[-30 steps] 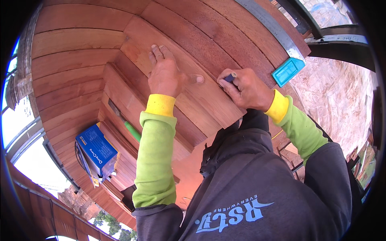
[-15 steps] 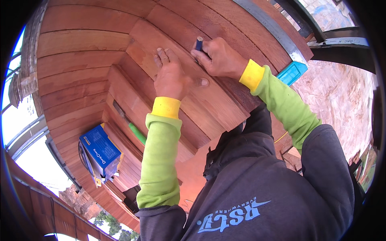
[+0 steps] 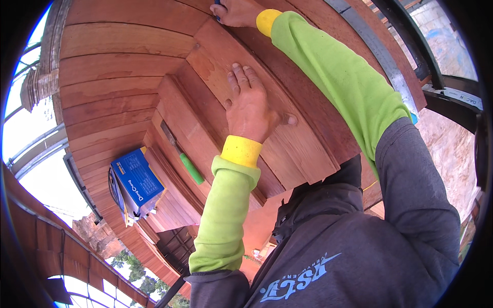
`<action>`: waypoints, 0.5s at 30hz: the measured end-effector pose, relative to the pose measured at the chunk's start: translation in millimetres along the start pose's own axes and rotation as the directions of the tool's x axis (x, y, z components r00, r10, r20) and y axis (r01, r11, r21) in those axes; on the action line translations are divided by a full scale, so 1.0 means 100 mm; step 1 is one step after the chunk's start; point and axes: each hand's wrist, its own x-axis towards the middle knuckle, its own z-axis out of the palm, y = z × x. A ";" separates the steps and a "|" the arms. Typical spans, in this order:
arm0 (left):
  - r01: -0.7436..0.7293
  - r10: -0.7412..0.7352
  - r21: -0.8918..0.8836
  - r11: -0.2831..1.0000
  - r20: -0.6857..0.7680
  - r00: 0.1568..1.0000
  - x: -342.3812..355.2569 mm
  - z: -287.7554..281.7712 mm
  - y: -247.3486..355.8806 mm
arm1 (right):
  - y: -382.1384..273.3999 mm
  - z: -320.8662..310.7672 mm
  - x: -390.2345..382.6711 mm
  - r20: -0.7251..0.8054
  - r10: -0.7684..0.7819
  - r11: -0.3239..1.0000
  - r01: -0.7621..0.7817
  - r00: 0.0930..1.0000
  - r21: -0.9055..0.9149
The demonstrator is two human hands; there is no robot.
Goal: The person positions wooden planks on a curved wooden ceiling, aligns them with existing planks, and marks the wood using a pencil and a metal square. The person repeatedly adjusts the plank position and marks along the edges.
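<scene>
My left hand (image 3: 251, 110) lies flat with its fingers stretched out, pressing on a reddish-brown wooden board (image 3: 303, 146). The board rests on other planks. At the top edge of the view, my right hand (image 3: 239, 11) is closed around a dark blue pencil (image 3: 217, 5) by the board's far edge. Its tip is hidden. To the left of my left forearm lies a chisel (image 3: 191, 168) with a green handle and a narrow dark blade. A steel square (image 3: 382, 56) stretches along the planks to the right, and my right sleeve covers most of its turquoise handle (image 3: 414, 118).
A blue cardboard box (image 3: 137, 180) stands on the planks at the left. Rows of wooden planks (image 3: 108, 61) run along the far left side. Dark metal bars (image 3: 411, 38) and a pale crumpled sheet (image 3: 447, 154) are at the right.
My right hand has moved far and left along the board's edge with the pencil. My left hand keeps its flat hold on the board. The whole view has shifted, showing more of the chisel.
</scene>
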 end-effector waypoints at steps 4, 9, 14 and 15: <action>-0.032 0.030 -0.024 0.999 -0.068 0.997 0.00 0.08 -0.04 | -0.13 -0.14 -0.06 0.078 0.071 0.997 -0.070 0.994 -0.014; -0.037 0.037 0.007 0.999 -0.084 0.996 0.01 0.08 -0.06 | -0.36 -0.58 -0.98 0.216 -0.016 1.000 0.018 0.976 -0.007; -0.013 0.015 0.029 1.000 -0.058 0.998 0.02 0.08 -0.04 | -0.71 -1.15 -2.44 0.180 -0.067 0.988 0.040 0.981 0.147; -0.019 0.021 0.038 0.999 -0.059 0.998 0.04 0.08 -0.01 | -0.80 -1.28 -2.70 0.166 -0.013 0.985 -0.015 0.986 0.169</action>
